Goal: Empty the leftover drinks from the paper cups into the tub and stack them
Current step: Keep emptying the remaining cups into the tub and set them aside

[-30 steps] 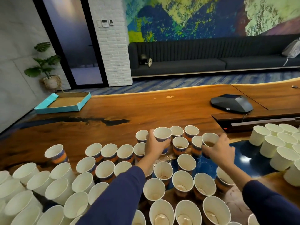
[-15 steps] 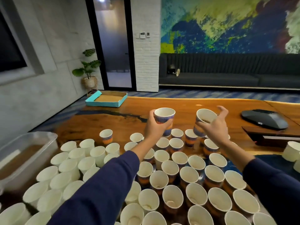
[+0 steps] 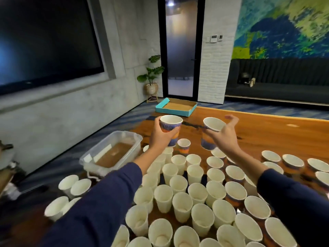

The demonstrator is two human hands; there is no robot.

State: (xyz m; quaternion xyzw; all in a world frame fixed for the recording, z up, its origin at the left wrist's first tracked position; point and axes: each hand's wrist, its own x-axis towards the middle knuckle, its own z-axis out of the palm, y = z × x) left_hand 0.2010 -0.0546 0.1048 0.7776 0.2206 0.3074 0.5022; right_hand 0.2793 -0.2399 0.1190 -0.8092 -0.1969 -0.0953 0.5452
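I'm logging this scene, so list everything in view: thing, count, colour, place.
Held paper cups: two, blue-orange print, left one, right one, above table.
Table cups: dozens, white inside, crowded near end.
Tub: one, clear, brown liquid inside, at left.
Table: one, orange-brown wood.
Cardboard tray: one, teal, far table end.
Potted plant: one, green, corner.
Sofa: one, dark, far wall.
Screen: one, black, left wall.
Left hand, right hand: each grips a cup.

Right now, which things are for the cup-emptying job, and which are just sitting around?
For the job: left hand holding a cup; right hand holding another cup; tub of brown liquid; paper cups on the table.

Just around: teal box; potted plant; sofa.
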